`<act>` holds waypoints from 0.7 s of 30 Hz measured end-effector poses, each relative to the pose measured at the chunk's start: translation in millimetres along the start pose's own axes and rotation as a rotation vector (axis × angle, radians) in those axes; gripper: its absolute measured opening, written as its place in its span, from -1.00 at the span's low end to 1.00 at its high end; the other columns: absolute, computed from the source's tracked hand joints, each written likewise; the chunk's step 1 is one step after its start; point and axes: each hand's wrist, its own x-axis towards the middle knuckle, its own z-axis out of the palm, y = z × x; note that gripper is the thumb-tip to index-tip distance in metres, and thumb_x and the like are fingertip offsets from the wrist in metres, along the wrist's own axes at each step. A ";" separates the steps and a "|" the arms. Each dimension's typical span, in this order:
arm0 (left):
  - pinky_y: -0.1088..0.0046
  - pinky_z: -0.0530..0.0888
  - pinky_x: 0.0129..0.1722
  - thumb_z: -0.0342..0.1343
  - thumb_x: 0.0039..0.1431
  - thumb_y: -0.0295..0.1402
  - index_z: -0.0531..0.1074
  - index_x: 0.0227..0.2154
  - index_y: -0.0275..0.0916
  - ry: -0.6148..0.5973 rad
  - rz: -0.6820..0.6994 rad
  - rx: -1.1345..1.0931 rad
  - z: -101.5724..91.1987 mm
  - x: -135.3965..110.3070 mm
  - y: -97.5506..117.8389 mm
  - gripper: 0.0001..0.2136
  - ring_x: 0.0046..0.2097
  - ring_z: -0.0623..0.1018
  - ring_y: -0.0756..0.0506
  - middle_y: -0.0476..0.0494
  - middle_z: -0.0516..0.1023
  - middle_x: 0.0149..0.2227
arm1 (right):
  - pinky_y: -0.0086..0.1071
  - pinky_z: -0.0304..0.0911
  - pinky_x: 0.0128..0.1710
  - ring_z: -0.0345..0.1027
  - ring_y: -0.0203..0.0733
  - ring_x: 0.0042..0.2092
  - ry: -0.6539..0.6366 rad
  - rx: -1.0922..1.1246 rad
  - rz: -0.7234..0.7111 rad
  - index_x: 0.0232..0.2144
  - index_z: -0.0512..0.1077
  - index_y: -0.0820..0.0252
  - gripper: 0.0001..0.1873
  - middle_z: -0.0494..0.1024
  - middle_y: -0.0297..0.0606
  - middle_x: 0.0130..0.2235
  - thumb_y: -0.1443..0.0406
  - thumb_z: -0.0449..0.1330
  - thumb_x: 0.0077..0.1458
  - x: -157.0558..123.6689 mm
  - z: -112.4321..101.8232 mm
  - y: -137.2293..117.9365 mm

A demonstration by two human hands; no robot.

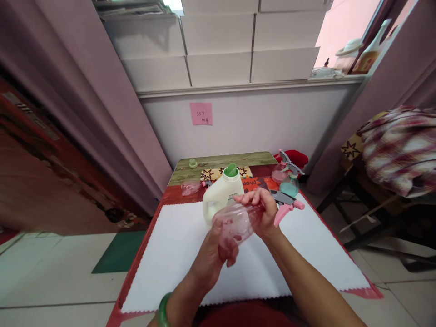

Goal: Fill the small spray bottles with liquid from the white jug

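Both my hands hold a clear pink spray bottle (238, 221) lying sideways above a white mat (177, 254). My left hand (213, 254) wraps round the bottle's body from below. My right hand (262, 209) is closed over its neck, and the grey and pink trigger head (286, 204) sticks out to the right. Just behind the bottle stands a white detergent jug (221, 193) with a green cap (231, 170).
Another pink bottle (190, 187) lies at the table's left, a loose green cap (193, 162) further back. Two small spray bottles (289, 179) stand at the right rear corner. A chair with a plaid cloth (398, 145) is to the right. A pink note (200, 113) hangs on the wall.
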 end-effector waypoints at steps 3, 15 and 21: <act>0.50 0.38 -0.50 0.23 0.12 0.05 0.28 0.12 -0.15 0.069 0.368 0.269 -14.9 5.2 -5.6 -0.40 -0.42 0.46 0.00 -0.12 0.49 -0.22 | -0.13 0.39 -0.02 0.57 -0.04 -0.22 0.043 -0.013 0.071 -0.61 0.36 0.09 -0.60 0.62 -0.33 -0.46 0.01 0.28 0.07 1.0 -4.3 -3.5; -0.03 0.44 0.14 0.45 -0.05 -0.24 0.09 0.32 0.09 0.184 1.099 0.766 -54.3 11.6 -38.6 -0.10 0.26 0.37 -0.37 -0.29 0.21 0.33 | -0.05 0.30 0.06 0.57 0.07 -0.13 0.173 -0.120 0.191 -0.68 0.28 0.10 -0.53 0.66 -0.25 -0.45 -0.01 0.32 0.00 -25.6 10.6 0.2; 0.12 0.54 -0.08 0.45 -0.11 -0.16 0.25 0.14 -0.03 0.028 0.359 0.047 -50.0 -17.1 -38.4 -0.26 0.03 0.56 -0.31 -0.26 0.46 0.14 | -0.01 0.32 0.07 0.56 0.08 -0.14 -0.057 -0.157 0.166 -0.69 0.32 0.09 -0.57 0.64 -0.25 -0.45 0.04 0.29 0.05 -34.7 12.8 18.0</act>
